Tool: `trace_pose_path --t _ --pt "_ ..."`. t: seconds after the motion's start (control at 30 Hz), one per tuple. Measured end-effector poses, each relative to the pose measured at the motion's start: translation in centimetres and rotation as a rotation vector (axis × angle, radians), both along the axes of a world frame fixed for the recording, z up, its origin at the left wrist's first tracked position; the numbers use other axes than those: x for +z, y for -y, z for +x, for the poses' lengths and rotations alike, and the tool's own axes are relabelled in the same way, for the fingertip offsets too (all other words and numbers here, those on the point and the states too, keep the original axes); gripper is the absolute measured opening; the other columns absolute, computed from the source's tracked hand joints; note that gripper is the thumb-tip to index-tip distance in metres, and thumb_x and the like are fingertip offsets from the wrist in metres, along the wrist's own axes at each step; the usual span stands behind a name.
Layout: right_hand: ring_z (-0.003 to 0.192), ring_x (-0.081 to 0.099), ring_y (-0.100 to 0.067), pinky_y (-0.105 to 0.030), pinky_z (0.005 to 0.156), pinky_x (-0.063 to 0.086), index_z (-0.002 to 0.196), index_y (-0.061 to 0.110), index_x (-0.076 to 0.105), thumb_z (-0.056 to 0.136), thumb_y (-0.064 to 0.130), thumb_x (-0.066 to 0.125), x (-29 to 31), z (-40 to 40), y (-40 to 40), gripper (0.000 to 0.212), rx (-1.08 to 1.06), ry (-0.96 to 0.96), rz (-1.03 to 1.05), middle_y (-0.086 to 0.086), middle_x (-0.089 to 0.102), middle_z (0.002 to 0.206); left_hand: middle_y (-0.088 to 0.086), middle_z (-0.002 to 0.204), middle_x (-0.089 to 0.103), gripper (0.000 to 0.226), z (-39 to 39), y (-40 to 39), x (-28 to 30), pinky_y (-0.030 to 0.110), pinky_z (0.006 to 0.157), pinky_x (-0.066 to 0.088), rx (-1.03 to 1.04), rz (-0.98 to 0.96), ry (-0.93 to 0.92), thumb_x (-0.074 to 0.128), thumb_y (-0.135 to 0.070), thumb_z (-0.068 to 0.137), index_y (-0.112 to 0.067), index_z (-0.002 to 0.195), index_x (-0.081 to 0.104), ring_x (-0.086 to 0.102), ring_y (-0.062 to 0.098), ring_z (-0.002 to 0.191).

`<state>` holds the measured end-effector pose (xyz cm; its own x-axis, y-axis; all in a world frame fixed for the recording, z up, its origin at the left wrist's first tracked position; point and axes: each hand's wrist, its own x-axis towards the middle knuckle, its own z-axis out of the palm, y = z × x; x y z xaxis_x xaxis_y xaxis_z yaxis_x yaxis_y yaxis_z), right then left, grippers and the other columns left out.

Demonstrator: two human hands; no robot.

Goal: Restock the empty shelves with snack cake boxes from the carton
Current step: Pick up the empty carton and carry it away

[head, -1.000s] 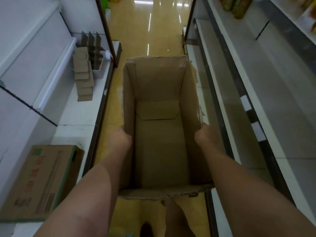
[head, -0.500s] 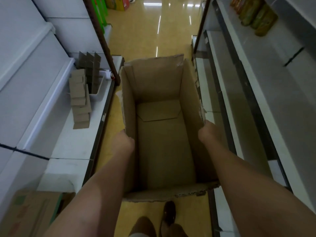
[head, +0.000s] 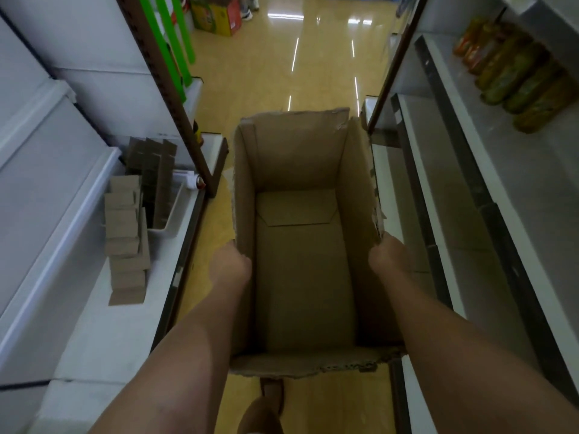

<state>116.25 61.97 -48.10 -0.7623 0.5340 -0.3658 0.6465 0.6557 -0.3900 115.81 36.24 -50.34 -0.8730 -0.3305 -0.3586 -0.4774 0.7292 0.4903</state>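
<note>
A person carries an open, empty cardboard carton [head: 302, 270] down a store aisle, seen from a camera on the head looking down. The carton is held out in front at about waist height, above the glossy yellow floor [head: 275, 76], its long sides running away from the viewer. The left hand [head: 230, 264] grips the carton's left wall at the top edge, and the right hand [head: 387, 256] grips the right wall in the same way; on both hands the fingers curl over the rim to the outside and are hidden by the cardboard. The carton's bottom flaps show inside, with no boxes on them. The top edges are torn and ragged.

To the left, a white lower shelf [head: 103, 339] carries a stack of folded brown cardboard dividers [head: 125, 239], with more dividers standing in a white tray [head: 170, 220] just beside them. To the right, white shelves [head: 470, 245] run along the aisle; an upper one holds a row of green and orange snack packets [head: 520, 79]. Below the carton, one bare knee and a foot in a dark shoe [head: 272, 396] show.
</note>
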Motion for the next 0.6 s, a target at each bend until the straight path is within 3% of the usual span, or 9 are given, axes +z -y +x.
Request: trace_pose_path --t 0.13,0.27,0.43,0.6 --pt "0.111 0.057 -0.03 -0.031 0.075 0.037 0.127 0.006 0.05 0.099 0.012 0.043 0.3 -8.2 0.6 0.03 -0.01 -0.009 0.01 -0.016 0.058 0.122 0.015 0.111 0.062 0.024 -8.4 0.5 0.3 0.03 0.073 0.044 -0.006 -0.011 0.014 0.05 -0.011 0.094 -0.004 0.116 0.056 0.061 0.028 0.1" --pt "0.107 0.058 -0.03 -0.032 0.074 0.041 0.127 0.008 0.051 0.099 0.013 0.043 0.0 -16.1 0.3 0.03 -0.032 -0.03 -0.001 -0.015 0.059 0.12 0.017 0.111 0.061 0.026 -16.3 0.1 0.0 0.033 0.079 0.046 -0.036 -0.025 0.02 0.051 -0.012 0.094 -0.003 0.118 0.054 0.06 0.029 0.102" --pt "0.11 0.058 -0.03 -0.036 0.084 0.046 0.13 0.008 0.05 0.099 0.01 0.043 -0.8 -26.2 -1.6 0.032 -0.015 -0.019 -0.002 -0.015 0.058 0.123 0.018 0.11 0.06 0.023 -26.1 -2.0 -0.8 0.035 0.083 0.048 -0.005 -0.008 0.032 0.05 -0.012 0.095 0.0 0.115 0.053 0.059 0.03 0.102" --pt "0.107 0.058 -0.03 -0.034 0.077 0.043 0.127 0.008 0.051 0.098 0.01 0.042 -1.3 -38.2 -5.0 0.03 0.044 -0.011 -0.028 -0.015 0.058 0.119 0.021 0.107 0.062 0.02 -37.1 -5.3 -1.8 0.038 0.079 0.048 0.011 -0.004 0.058 0.05 -0.011 0.094 0.002 0.109 0.054 0.06 0.033 0.099"
